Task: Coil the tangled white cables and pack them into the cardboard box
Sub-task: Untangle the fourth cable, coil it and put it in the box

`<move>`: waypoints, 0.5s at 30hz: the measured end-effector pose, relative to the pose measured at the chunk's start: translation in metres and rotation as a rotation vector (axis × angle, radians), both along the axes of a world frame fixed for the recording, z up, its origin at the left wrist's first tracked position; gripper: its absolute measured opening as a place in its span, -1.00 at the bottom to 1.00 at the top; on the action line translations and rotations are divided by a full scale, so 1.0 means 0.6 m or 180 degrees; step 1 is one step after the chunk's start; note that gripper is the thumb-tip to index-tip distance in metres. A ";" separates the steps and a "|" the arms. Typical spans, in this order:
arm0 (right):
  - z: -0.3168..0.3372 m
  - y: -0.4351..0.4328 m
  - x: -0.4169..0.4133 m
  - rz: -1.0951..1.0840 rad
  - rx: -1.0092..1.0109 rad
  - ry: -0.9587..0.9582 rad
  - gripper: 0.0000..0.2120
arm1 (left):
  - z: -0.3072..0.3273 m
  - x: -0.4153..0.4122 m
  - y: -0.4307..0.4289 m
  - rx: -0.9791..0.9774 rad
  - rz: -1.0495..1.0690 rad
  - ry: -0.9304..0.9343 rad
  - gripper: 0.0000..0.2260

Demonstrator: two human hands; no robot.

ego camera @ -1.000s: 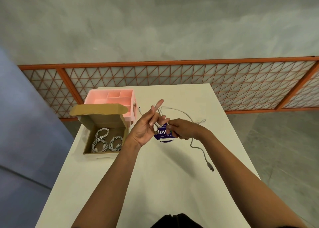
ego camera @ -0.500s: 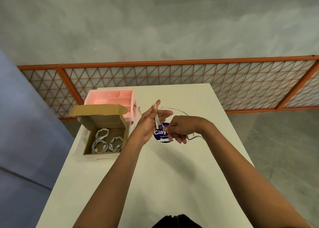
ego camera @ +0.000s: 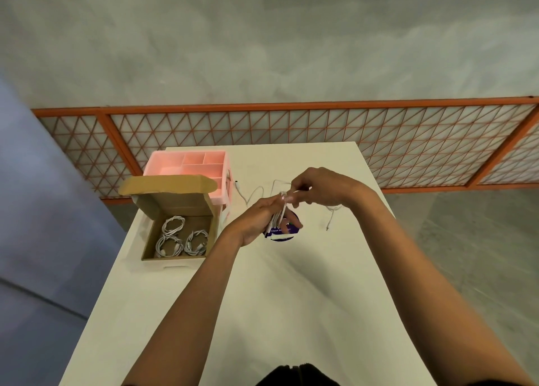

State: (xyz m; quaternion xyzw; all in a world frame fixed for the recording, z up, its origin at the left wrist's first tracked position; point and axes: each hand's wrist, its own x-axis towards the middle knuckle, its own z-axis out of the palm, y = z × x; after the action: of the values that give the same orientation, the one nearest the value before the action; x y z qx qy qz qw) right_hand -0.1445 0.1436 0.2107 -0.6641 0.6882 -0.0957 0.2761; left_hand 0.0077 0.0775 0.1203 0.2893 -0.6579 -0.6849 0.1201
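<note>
Left hand (ego camera: 256, 221) grips the looped white cable (ego camera: 277, 213); right hand (ego camera: 320, 187) pinches its loose strand: wrap snugly, keeping loops even.

Hid part of white cable (ego camera: 279, 212) inside left hand (ego camera: 253, 220), part of purple sticker (ego camera: 281, 236) behind it; blurred the sticker's lettering.

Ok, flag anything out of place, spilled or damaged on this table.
Nothing spilled or damaged. The only loose thing is the white cable, partly wound on the left hand, its tail trailing across the table. The coils in the cardboard box lie neatly.
</note>
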 end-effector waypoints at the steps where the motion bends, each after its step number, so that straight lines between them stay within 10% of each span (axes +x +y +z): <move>1: -0.002 -0.001 -0.002 -0.0073 -0.0065 -0.0164 -0.78 | 0.006 0.000 0.004 0.0038 -0.0015 0.0019 -0.72; 15: -0.007 0.011 -0.002 -0.0249 -0.0596 -0.1240 -0.78 | 0.009 0.032 0.000 0.1805 -0.0458 0.1537 -0.69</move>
State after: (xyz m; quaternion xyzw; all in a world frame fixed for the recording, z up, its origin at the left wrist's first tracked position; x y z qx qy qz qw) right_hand -0.1458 0.1503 0.2062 -0.6286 0.6352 -0.2963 0.3370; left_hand 0.0267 0.0775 0.1256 0.0944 -0.4136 -0.8949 0.1384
